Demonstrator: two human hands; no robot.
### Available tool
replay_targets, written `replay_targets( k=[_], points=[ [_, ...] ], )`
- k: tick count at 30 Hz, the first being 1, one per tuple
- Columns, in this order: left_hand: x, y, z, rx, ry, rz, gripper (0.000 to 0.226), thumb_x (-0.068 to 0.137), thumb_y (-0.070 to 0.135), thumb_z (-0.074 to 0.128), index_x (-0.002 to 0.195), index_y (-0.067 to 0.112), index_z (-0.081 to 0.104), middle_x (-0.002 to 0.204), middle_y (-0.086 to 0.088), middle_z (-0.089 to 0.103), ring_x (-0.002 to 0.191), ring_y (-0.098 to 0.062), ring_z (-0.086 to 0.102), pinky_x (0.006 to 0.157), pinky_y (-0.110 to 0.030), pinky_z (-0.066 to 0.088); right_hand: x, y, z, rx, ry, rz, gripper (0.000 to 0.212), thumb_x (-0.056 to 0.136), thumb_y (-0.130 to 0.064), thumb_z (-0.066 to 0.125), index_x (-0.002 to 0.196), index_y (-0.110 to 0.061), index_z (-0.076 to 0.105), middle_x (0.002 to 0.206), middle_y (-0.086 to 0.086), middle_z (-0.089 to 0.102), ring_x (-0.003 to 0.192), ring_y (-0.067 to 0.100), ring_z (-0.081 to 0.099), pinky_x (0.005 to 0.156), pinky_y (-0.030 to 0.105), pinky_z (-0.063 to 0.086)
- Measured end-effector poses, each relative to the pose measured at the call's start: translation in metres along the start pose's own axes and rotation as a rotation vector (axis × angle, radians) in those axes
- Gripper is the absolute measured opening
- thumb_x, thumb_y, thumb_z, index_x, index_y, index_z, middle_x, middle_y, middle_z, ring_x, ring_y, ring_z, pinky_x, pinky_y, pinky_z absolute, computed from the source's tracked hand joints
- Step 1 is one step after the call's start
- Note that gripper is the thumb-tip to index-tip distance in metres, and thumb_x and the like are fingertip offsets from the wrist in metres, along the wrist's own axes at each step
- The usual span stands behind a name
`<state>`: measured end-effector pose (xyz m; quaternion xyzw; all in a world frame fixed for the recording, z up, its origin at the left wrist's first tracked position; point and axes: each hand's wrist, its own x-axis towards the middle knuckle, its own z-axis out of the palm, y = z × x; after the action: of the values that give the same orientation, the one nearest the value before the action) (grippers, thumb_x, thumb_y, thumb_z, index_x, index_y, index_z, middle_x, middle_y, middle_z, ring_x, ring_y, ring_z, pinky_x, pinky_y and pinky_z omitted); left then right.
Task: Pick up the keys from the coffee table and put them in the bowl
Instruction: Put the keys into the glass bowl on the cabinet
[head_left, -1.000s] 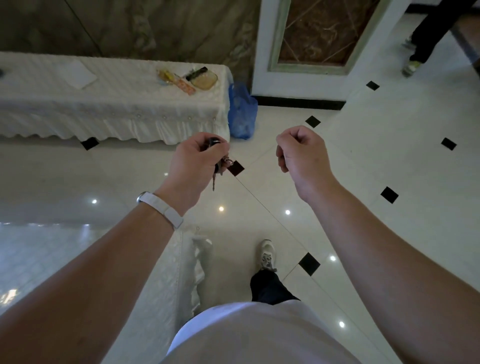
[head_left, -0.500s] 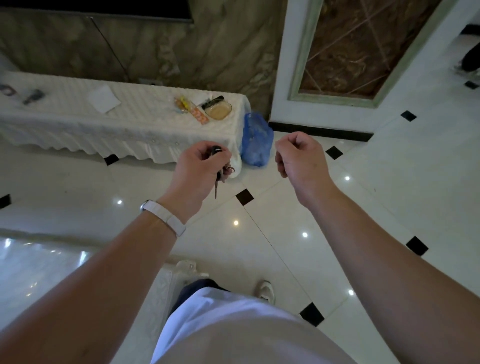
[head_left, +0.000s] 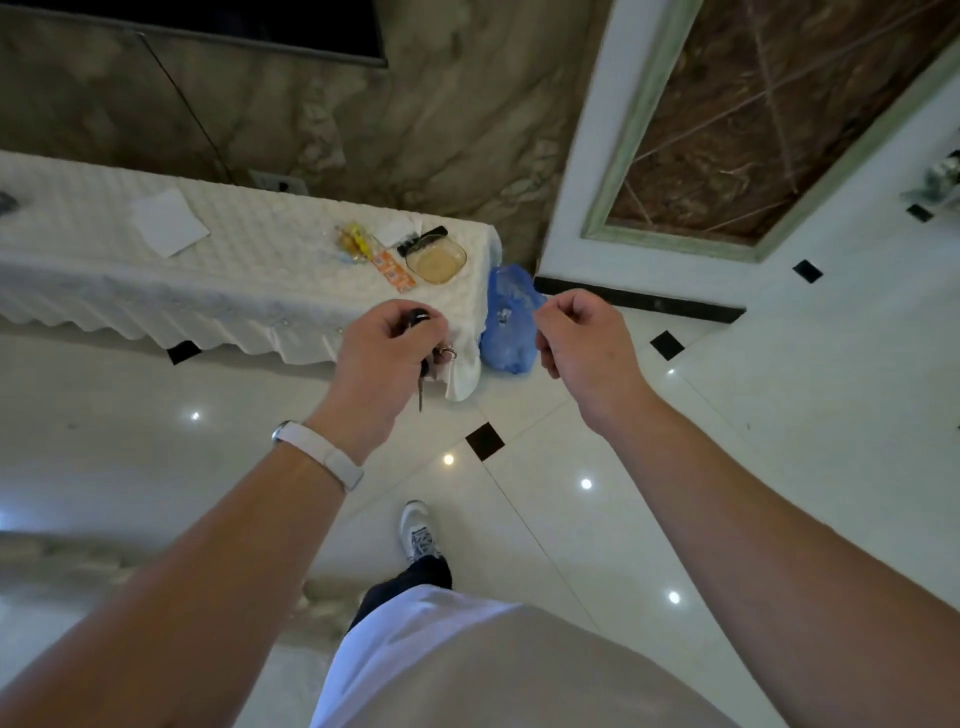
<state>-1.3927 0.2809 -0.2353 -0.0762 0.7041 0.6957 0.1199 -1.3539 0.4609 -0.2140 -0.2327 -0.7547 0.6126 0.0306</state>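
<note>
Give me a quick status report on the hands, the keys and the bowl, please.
Left hand shut on keys, above floor. Right hand fisted, empty. Glass bowl ahead on white-clothed table, near its right end. Nothing blocking.

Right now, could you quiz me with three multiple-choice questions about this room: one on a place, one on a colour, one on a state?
1. Where is the glass bowl?
A. floor
B. right end of the cloth-covered table
C. in a hand

2. What colour is the plastic bag beside the table?
A. blue
B. red
C. black

3. What is the left hand doing?
A. hanging open
B. gripping the keys
C. touching the bowl

Answers: B, the bowl sits near the table's right edge; A, the bag is blue; B, a key dangles below the closed fingers.
</note>
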Motion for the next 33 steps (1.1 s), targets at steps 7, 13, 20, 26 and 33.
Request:
replay_targets(
  k=[7,13,20,26,33],
  points=[
    [0.105,0.03,-0.045,0.044,-0.034,0.006,0.002,0.079,0.021,0.071,0.079,0.022,0.072,0.081,-0.008,0.069,0.079,-0.033,0.068,0.083,-0.054,0.057,0.079,-0.044,0.073,-0.044,0.032,0.016,0.008,0.086,-0.012,0.058,0.079,-0.01,0.061,0.067,0.004,0.059,0.055,0.01,0.051,0.053,0.023,0.042],
    [0.156,0.052,-0.067,0.056,-0.038,0.009,0.002,0.086,0.013,0.068,0.086,0.014,0.069,0.077,-0.007,0.068,0.072,-0.026,0.067,0.08,-0.049,0.058,0.123,-0.065,0.109,-0.066,0.022,0.013,0.01,0.086,-0.012,0.058,0.076,-0.014,0.059,0.068,0.005,0.059,0.057,0.014,0.052,0.052,0.025,0.043],
    [0.21,0.056,-0.07,0.1,-0.004,-0.029,0.003,0.086,0.018,0.068,0.088,0.018,0.07,0.085,-0.009,0.071,0.081,-0.03,0.07,0.081,-0.047,0.059,0.18,-0.076,0.121,-0.071,0.025,0.027,0.012,0.087,-0.013,0.057,0.077,-0.014,0.061,0.064,0.003,0.059,0.057,0.013,0.052,0.052,0.025,0.044],
    [0.267,0.063,-0.055,0.083,0.035,-0.046,0.005,0.088,0.011,0.065,0.09,0.008,0.069,0.073,-0.008,0.069,0.068,-0.024,0.065,0.068,-0.038,0.058,0.251,-0.07,0.127,-0.047,-0.002,0.054,0.011,0.086,-0.013,0.058,0.077,-0.012,0.063,0.064,0.004,0.061,0.056,0.015,0.052,0.054,0.028,0.047],
    [0.362,0.082,-0.022,0.153,0.144,-0.081,0.007,0.086,0.01,0.063,0.082,0.012,0.07,0.068,-0.01,0.068,0.065,-0.025,0.066,0.064,-0.036,0.055,0.367,-0.093,0.124,-0.08,-0.109,0.005,0.008,0.089,-0.017,0.06,0.083,-0.012,0.063,0.07,0.004,0.062,0.058,0.011,0.054,0.056,0.029,0.049]
  ],
)
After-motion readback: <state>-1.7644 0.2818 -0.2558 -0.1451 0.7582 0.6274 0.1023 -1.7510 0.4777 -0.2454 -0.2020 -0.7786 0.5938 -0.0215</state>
